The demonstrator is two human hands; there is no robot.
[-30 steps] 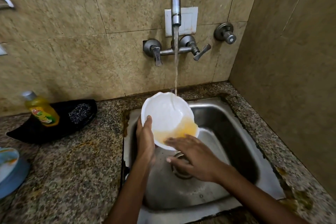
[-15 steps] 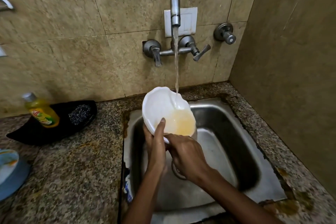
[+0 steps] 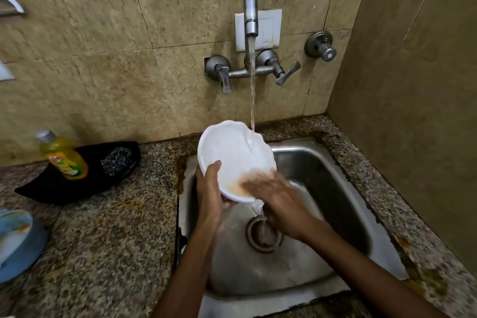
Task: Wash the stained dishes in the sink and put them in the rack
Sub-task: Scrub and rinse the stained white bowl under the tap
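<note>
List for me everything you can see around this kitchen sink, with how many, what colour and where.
bowl: one, white with an orange-brown stain low inside, held tilted over the sink under the water stream
sink: one, steel, set in the counter
tap: one, grey metal, on the wall, water running
round valve: one, grey metal, on the wall right of the tap
counter: one, speckled granite, around the sink
soap bottle: one, yellow, on the black tray
black tray: one, on the counter at left
scrubber: one, dark, in the tray
blue dish: one, at the left edge, partly cut off
left hand: grips the bowl's rim
right hand: blurred, fingers on the stain inside the bowl
</note>
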